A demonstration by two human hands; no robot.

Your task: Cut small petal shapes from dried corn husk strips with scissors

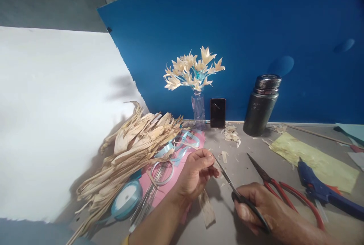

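Here, beside the husk pile (133, 150) (it sprawls on the left), the left hand (196, 175) pinches a husk strip (207, 209) hanging below it. The right hand (264, 209) is closed round scissors (227, 178), tips at the left fingertips.

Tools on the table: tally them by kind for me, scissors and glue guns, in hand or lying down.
Scissors: 2, the black-handled pair in the right hand and the red-handled pair on the table.
Glue guns: 1, the blue glue gun.
Total: 3
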